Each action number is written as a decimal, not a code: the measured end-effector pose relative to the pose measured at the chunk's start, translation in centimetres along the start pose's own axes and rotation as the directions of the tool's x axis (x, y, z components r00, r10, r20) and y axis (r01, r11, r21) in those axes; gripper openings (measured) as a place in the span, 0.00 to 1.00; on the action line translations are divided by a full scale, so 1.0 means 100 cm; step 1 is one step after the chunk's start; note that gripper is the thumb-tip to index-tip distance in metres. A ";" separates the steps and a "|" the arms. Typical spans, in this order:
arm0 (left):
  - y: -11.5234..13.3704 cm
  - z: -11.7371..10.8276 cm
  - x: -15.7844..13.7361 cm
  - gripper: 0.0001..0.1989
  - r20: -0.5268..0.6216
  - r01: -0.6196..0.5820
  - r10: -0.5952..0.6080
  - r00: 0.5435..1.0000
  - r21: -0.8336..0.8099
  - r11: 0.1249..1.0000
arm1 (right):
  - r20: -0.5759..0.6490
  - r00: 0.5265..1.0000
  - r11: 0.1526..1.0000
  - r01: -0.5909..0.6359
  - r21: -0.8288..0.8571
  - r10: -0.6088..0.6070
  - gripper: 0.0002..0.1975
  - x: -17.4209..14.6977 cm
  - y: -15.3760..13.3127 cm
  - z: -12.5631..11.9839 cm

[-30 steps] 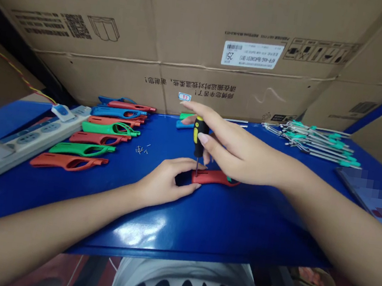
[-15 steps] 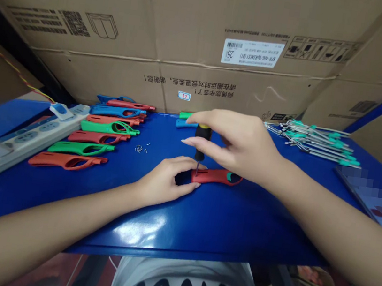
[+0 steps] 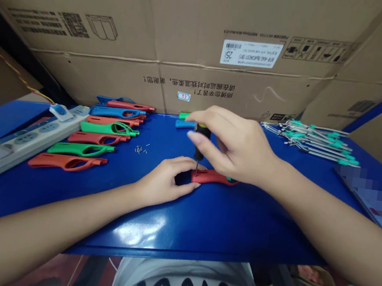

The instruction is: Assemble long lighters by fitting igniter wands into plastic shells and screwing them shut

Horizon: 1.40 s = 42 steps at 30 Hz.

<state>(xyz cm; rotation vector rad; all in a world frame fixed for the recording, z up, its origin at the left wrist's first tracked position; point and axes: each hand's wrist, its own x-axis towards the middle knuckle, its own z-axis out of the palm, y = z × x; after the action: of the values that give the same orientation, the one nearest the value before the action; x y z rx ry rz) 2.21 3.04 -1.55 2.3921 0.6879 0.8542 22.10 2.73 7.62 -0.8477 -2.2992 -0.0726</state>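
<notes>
My right hand [image 3: 238, 145] is closed around a screwdriver [image 3: 199, 153] with a black and yellow handle. The screwdriver stands nearly upright, its thin shaft meeting the left end of a red lighter casing [image 3: 210, 177]. That casing lies flat on the blue table [image 3: 173, 221]; a bit of green shows in its trigger loop, partly covered by my right hand. Thumb and fingers of my left hand [image 3: 164, 179] pinch the casing's left end from both sides. A small pile of screws [image 3: 141, 149] lies beyond my left hand.
At the left, several coloured lighter casings [image 3: 81, 148] lie in a row beside a white power strip [image 3: 28, 139]. Metal rods with green parts [image 3: 322, 142] are heaped at the back right. A green and a blue piece [image 3: 183, 124] lie before the cardboard box [image 3: 116, 71].
My right hand has turned and lowered slightly around the screwdriver handle, covering more of the casing's right end. My left hand and the casing have stayed in place.
</notes>
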 end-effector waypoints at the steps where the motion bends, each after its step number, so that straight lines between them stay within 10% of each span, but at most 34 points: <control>1: 0.000 0.000 0.000 0.13 -0.002 0.002 -0.002 1.000 0.000 1.000 | 0.025 1.000 0.998 0.007 0.066 -0.008 0.20 0.001 0.000 -0.001; 10: 0.000 -0.001 0.000 0.13 0.011 0.019 -0.019 1.000 -0.008 1.000 | -0.019 0.996 0.990 -0.090 -0.105 0.088 0.21 0.000 0.002 0.001; 26: -0.002 -0.001 -0.001 0.13 0.011 0.014 -0.015 1.000 0.021 1.000 | 0.036 0.999 0.995 0.029 0.100 -0.033 0.20 0.000 -0.003 -0.004; 31: -0.002 0.000 -0.001 0.15 0.013 0.032 -0.032 0.999 0.014 0.999 | -0.003 1.000 0.987 0.027 -0.161 -0.028 0.23 -0.001 -0.003 -0.004; 37: -0.001 -0.002 0.000 0.14 0.023 0.028 -0.028 0.999 -0.001 1.000 | 0.065 0.998 0.997 0.015 0.070 -0.019 0.22 0.001 0.003 -0.002; 42: 0.000 -0.002 0.000 0.14 0.023 0.035 -0.035 0.999 0.006 0.999 | -0.005 1.000 0.990 -0.008 -0.138 0.008 0.24 0.000 0.006 -0.001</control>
<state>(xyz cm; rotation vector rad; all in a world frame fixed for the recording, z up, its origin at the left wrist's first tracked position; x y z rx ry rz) 2.08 3.10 -1.40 2.3843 0.7221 0.8092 22.49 3.18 7.62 -0.9253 -2.3069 -0.2323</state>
